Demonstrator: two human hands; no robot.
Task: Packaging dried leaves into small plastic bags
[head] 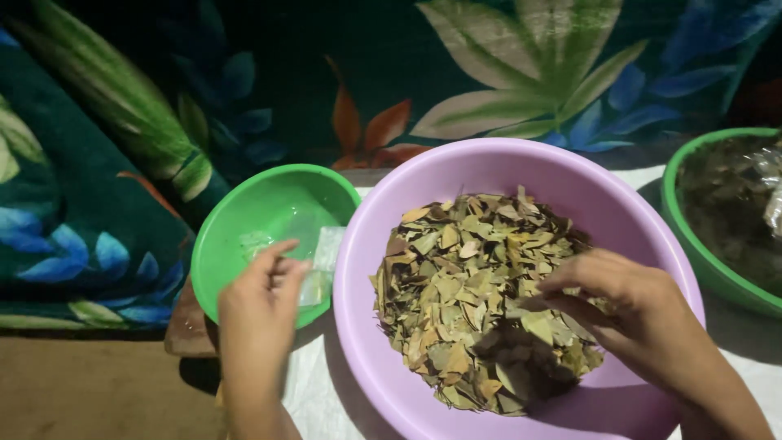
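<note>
A large round lilac plastic basin [521,175] holds a heap of dried brown-green leaves [476,297]. The right hand [631,305] rests on the heap, fingers curled loosely into the leaves. Just left of the basin, the left hand [261,305] pinches a small clear plastic bag [314,273] over a smaller round green plastic bowl [244,220].

Dried leaves [472,293], tan and olive, broken flat pieces heaped in a lilac plastic basin [489,167], lie under the right hand's fingertips. A small clear plastic bag [314,269], crumpled, sits beneath the left hand's fingers, over a green bowl [244,220].
</note>
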